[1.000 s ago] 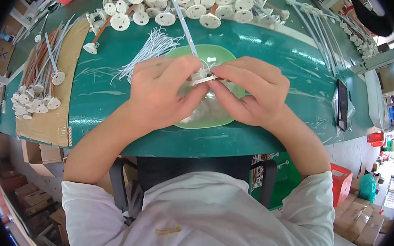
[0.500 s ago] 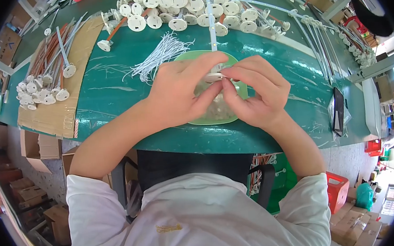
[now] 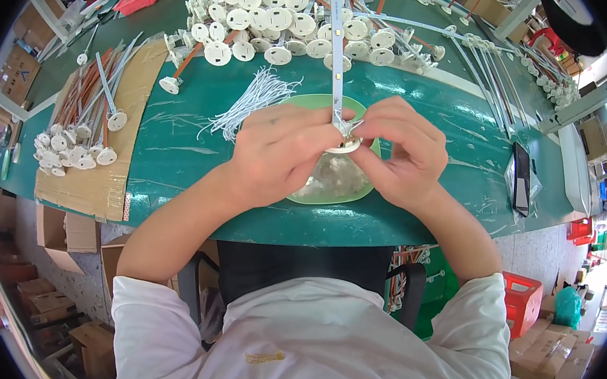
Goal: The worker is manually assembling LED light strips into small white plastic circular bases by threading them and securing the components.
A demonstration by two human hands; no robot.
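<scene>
Over a green bowl [image 3: 367, 106], my left hand [image 3: 279, 152] is closed on a round white base [image 3: 345, 149] fitted to an upright LED strip [image 3: 337, 51]. The strip rises away from me, its small yellowish chips facing me. My right hand [image 3: 404, 149] pinches at the right side of the same base, where a thin white wire end [image 3: 357, 124] pokes out between thumb and fingers. The fingers of both hands partly cover the base. Inside the bowl lies a clear bag of small parts [image 3: 335, 178], too blurred to make out. Beyond my left hand lies a bundle of white wires [image 3: 250, 101].
A heap of round white bases with strips [image 3: 276, 20] fills the far middle of the green table [image 3: 170, 129]. More lie on a cardboard sheet [image 3: 115, 193] at the left. A dark phone-like object [image 3: 521, 176] is near the right edge; a red crate [image 3: 522, 300] stands below.
The base has come a little nearer to me and tipped, so that its inner side and the strip's chips show more. Both hands remain closed around it.
</scene>
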